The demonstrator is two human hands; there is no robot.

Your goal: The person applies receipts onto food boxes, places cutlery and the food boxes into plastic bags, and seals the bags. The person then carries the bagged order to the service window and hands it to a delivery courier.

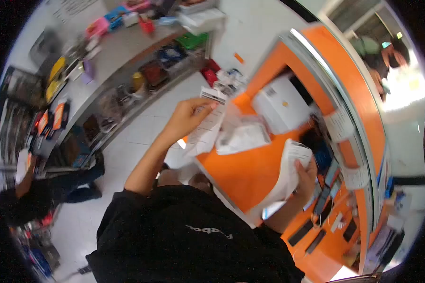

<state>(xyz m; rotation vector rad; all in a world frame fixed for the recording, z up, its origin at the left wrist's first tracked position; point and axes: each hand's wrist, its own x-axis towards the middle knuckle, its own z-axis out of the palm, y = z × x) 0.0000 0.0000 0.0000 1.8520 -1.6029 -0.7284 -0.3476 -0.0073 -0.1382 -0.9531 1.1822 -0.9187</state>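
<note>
My left hand (189, 115) is raised in front of me, thumb and fingers pinched on a long printed paper slip (208, 125) that hangs down from them. Over on the right, my right hand (307, 177) grips a second white printed paper (288, 165), its thumb on the front and its lower part curling down toward the desk edge. Between the two hands, a clear plastic bag with something white inside (243, 136) lies on the orange desk (236, 177). A pale, blue-edged flat object (272, 209) shows just below my right wrist; its kind is unclear.
Behind the bag stands a white box-shaped device (283, 104). Several phones (300, 232) and cables lie on the desk at right. A curved counter (113, 52) with cluttered shelves runs along the left. One person (38, 188) is at far left, another (382, 56) beyond the orange partition.
</note>
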